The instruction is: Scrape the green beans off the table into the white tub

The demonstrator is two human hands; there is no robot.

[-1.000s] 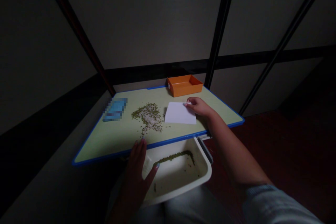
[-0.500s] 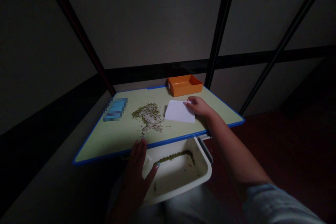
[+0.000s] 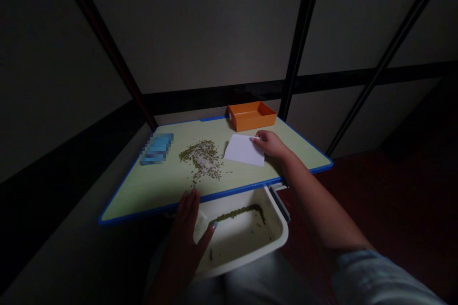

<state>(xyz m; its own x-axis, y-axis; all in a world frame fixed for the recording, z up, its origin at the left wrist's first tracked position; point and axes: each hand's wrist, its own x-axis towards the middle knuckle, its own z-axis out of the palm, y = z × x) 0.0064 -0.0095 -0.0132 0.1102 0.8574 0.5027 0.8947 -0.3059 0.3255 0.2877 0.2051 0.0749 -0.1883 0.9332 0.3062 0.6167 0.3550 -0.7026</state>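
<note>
My right hand pinches the right edge of a white card and tilts it up off the pale green table. Just left of the card lies a scattered pile of small green beans mixed with white grains. My left hand grips the left rim of a white plastic basin held below the table's near edge, thumb inside the rim. A line of green beans lies in the basin's far corner.
An orange tray stands at the table's far edge. A blue blurred object lies at the left. The table has a blue rim. Dark poles rise behind it.
My right hand has lifted and tilted the white card slightly, drawing it a little away from me. My left hand and the basin have stayed put.
</note>
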